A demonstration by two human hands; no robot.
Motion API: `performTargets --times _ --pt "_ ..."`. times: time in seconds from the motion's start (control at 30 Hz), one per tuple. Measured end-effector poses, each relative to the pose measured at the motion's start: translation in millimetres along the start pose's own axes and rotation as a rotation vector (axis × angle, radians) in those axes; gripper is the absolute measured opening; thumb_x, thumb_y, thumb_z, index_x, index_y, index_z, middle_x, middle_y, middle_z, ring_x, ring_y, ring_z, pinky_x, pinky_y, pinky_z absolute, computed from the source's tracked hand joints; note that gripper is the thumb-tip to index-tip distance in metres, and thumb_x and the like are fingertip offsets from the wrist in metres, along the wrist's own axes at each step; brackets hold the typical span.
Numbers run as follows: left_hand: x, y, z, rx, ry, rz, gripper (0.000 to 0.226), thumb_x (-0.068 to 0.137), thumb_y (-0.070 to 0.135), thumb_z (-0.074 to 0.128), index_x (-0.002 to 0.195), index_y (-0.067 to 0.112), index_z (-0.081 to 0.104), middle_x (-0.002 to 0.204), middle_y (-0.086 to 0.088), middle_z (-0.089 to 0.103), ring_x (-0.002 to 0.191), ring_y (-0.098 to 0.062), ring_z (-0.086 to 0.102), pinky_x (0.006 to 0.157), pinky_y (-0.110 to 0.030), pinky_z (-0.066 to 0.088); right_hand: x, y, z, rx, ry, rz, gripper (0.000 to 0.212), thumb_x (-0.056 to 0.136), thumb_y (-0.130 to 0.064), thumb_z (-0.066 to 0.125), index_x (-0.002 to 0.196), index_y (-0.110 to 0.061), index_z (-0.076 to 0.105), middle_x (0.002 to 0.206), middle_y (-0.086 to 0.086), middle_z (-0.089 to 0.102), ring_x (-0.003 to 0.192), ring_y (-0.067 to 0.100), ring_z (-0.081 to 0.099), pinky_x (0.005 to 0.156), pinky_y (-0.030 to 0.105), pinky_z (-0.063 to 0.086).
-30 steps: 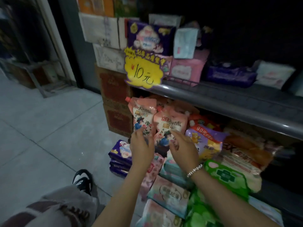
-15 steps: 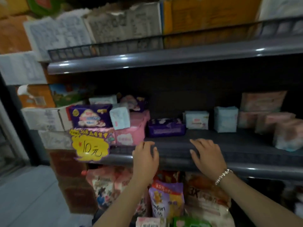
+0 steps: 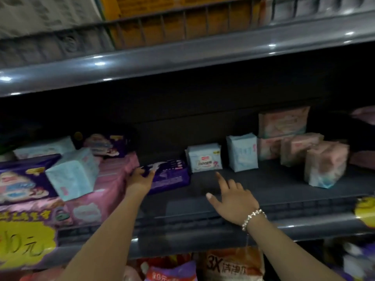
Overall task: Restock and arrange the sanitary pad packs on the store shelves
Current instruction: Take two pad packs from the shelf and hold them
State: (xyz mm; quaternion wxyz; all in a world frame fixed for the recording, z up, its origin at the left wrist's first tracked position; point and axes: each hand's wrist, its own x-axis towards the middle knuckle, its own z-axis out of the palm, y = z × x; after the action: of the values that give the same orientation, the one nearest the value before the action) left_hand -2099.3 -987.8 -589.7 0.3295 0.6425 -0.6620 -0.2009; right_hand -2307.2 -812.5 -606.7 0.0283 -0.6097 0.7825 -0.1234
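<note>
1. My left hand (image 3: 140, 180) was on the near left end of the flat purple pad pack (image 3: 169, 175), fingers curled over its corner and gripping it.
2. That pack lay flat on the dark shelf (image 3: 274, 185), just right of my left grip and hard against the pink pack stack (image 3: 113, 179) on the grip's left.
3. My right hand (image 3: 233, 197) hovered low over bare shelf, fingers spread and straight, holding nothing; whether the palm touched the deck I could not tell. A beaded bracelet (image 3: 253, 217) sat at the wrist.
4. Beyond the right fingertips stood a small white pad pack (image 3: 204, 158), upright; just right of it a pale blue pack (image 3: 242, 152), also upright.
5. Farther right of that hand, pink wrapped packs (image 3: 322, 163) stood clustered, some stacked.
6. Left of my left grip, a light blue pack (image 3: 74, 173) lay tilted on the stack, above a yellow price sign (image 3: 26, 242).
</note>
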Motion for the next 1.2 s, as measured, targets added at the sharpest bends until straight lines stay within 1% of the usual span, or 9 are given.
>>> performTargets --times 0.27,0.43,0.53,0.63,0.8,0.87,0.97,1.1,1.2 --pt "-11.6 -5.2 1.0 -0.246 -0.071 0.006 0.023 0.080 0.019 0.078 0.095 0.017 0.061 0.111 -0.007 0.061 0.093 -0.021 0.055 0.076 -0.025 0.040 5.2 0.0 -5.3 0.232 0.002 0.148 0.079 0.096 -0.062 0.024 0.154 -0.011 0.008 0.155 0.009 0.028 0.138 0.027 0.033 0.102 0.038 0.036" --pt "-24.0 0.0 6.3 -0.377 -0.213 -0.015 0.018 0.081 0.013 0.076 0.084 0.025 0.062 0.113 -0.007 0.059 0.096 -0.026 0.059 0.080 -0.034 0.050 29.3 2.2 -16.9 0.616 -0.153 0.258 0.077 0.095 -0.064 0.026 0.153 -0.015 0.015 0.151 0.008 0.037 0.137 0.027 0.037 0.109 0.033 0.031" --pt "-36.8 7.0 9.3 -0.470 -0.289 -0.037 0.020 0.079 0.009 0.076 0.081 0.027 0.066 0.120 -0.012 0.060 0.102 -0.033 0.062 0.086 -0.042 0.053 32.9 -0.1 -22.2 0.898 -0.193 0.233 0.067 0.096 -0.057 0.037 0.145 -0.010 0.034 0.144 0.008 0.046 0.129 0.024 0.046 0.102 0.027 0.034" --pt "-52.5 21.4 8.0 -0.632 -0.294 -0.028 0.019 0.079 0.007 0.075 0.078 0.025 0.069 0.117 -0.011 0.064 0.106 -0.032 0.063 0.096 -0.049 0.050 23.1 3.7 -24.0 1.150 -0.040 0.265 0.069 0.090 -0.050 0.057 0.139 -0.010 0.029 0.135 0.008 0.050 0.113 0.020 0.053 0.096 0.028 0.041" --pt "-75.8 71.3 11.9 -0.745 -0.355 0.104 0.019 0.085 0.010 0.069 0.094 0.025 0.061 0.119 -0.005 0.060 0.106 -0.027 0.061 0.097 -0.051 0.046 -12.3 25.5 -43.6 1.277 0.454 0.307 0.053 0.079 -0.035 0.075 0.111 -0.017 0.038 0.123 0.005 0.034 0.090 0.009 0.045 0.072 0.018 0.038" --pt "-83.1 96.3 24.1 -0.792 -0.429 0.148 0.027 0.088 0.012 0.066 0.104 0.030 0.056 0.120 -0.002 0.058 0.108 -0.023 0.059 0.094 -0.048 0.048 -27.4 39.2 -44.2 1.315 0.614 0.363 0.055 0.080 -0.029 0.076 0.118 -0.025 0.036 0.126 0.002 0.029 0.094 0.012 0.045 0.066 0.016 0.038" --pt "-80.5 127.6 49.6 -0.798 -0.452 0.107 0.025 0.093 0.020 0.060 0.115 0.031 0.055 0.124 -0.001 0.059 0.111 -0.017 0.056 0.088 -0.036 0.048 -41.5 61.0 -43.0 1.343 0.784 0.439 0.067 0.083 -0.023 0.072 0.136 -0.028 0.032 0.140 0.006 0.022 0.104 0.018 0.043 0.074 0.026 0.044" --pt "-51.0 137.6 82.7 -0.507 -0.271 0.163 0.040 0.094 0.031 0.058 0.134 0.029 0.052 0.140 -0.003 0.047 0.122 -0.021 0.050 0.101 -0.037 0.044 -41.3 80.6 -38.9 1.239 0.890 0.419 0.075 0.087 -0.016 0.068 0.147 -0.027 0.025 0.130 0.003 0.021 0.099 0.015 0.042 0.060 -0.001 0.037" --pt "-34.4 139.9 100.9 -0.347 -0.230 0.234 0.049 0.091 0.034 0.064 0.138 0.026 0.051 0.147 -0.010 0.041 0.130 -0.026 0.045 0.108 -0.039 0.039 -38.4 86.3 -33.7 1.216 0.951 0.434 0.074 0.088 -0.011 0.065 0.149 -0.024 0.024 0.123 -0.001 0.018 0.097 0.014 0.041 0.056 -0.007 0.034"
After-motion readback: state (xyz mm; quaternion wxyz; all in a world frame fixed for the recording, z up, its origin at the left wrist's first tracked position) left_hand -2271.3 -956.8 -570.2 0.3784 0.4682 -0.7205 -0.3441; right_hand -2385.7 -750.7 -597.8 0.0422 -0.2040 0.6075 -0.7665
